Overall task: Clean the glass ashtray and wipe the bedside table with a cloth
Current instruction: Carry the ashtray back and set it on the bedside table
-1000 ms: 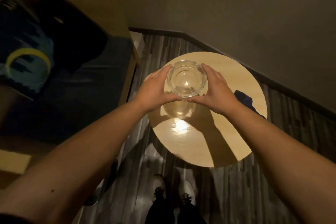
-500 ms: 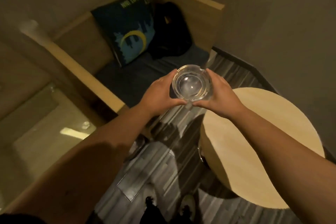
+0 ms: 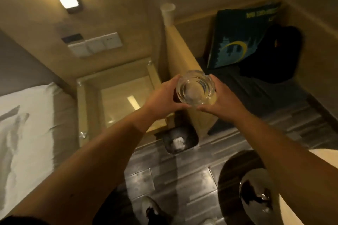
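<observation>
the glass ashtray (image 3: 196, 90) is clear, round and thick-walled, its rim catching light. it is held in the air between the left hand (image 3: 161, 97) and right hand (image 3: 222, 98), fingers wrapped against its sides, above a small bin (image 3: 180, 140) on the floor.

Bedroom: bed (image 3: 27, 124); glass-topped bedside table (image 3: 117, 100)

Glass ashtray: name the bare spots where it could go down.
The glass-topped bedside table, between the white bed and wooden partition, looks bare. Floor by the small bin is tighter. Both hands hold the clear glass ashtray.
</observation>
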Demonstrator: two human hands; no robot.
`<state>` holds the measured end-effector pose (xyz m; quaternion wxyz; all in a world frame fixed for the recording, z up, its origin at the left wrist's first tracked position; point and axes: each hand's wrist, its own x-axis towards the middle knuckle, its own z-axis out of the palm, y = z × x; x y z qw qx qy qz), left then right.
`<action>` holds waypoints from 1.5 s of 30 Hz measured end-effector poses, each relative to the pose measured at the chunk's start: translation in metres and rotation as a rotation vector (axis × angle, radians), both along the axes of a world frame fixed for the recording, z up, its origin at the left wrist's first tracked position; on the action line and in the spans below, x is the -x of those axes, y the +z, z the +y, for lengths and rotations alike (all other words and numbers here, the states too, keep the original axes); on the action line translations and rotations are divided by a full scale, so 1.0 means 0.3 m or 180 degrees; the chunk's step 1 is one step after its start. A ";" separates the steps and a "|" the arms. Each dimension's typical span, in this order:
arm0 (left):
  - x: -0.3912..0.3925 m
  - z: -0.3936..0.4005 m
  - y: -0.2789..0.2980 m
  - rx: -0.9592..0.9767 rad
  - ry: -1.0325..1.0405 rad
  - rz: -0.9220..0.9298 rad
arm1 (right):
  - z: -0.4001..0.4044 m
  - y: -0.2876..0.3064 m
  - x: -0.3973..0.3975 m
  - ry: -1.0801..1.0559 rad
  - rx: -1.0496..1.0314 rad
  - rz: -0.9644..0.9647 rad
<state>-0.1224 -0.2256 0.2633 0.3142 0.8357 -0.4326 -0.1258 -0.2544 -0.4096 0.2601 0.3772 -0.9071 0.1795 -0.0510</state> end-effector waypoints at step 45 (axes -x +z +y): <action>-1.611 1.182 -0.845 -0.0056 0.1654 0.0627 | 1.060 -0.873 -1.980 0.1621 -0.0080 0.0179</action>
